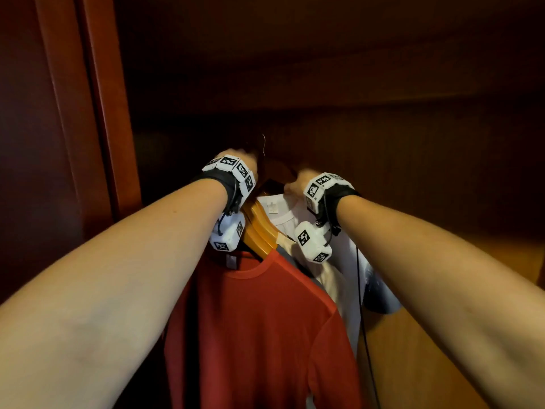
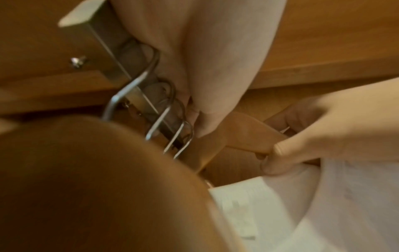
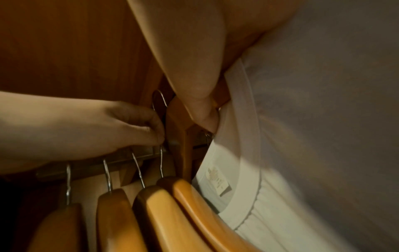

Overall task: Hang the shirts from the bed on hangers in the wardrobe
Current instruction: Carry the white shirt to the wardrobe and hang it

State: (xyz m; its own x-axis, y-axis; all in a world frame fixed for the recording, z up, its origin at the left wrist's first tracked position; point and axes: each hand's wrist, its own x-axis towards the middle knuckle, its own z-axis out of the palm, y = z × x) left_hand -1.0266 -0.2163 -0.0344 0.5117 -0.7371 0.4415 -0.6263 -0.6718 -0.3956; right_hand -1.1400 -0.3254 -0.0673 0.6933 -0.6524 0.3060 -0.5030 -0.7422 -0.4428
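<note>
My arms are bare, with no sleeves. Each wrist wears a black strap [image 1: 219, 181] carrying white blocks printed with black-and-white square markers. Below each strap hangs a white camera housing [image 1: 227, 236], also marker-tagged. Beside the right housing [image 1: 312, 242], a thin black cable [image 1: 361, 305] trails down.

I see hangers [image 3: 149, 213] hooked side by side on the rail [image 2: 121, 56] inside the wardrobe [image 1: 97, 113]; the shirt [image 1: 253, 335] hangs in front (nearest me), another shirt [image 3: 313, 136] behind it, rightward.

Dim reddish-brown wooden wardrobe interior [image 1: 354, 84], door frame [image 1: 97, 98] at left, warm low light
</note>
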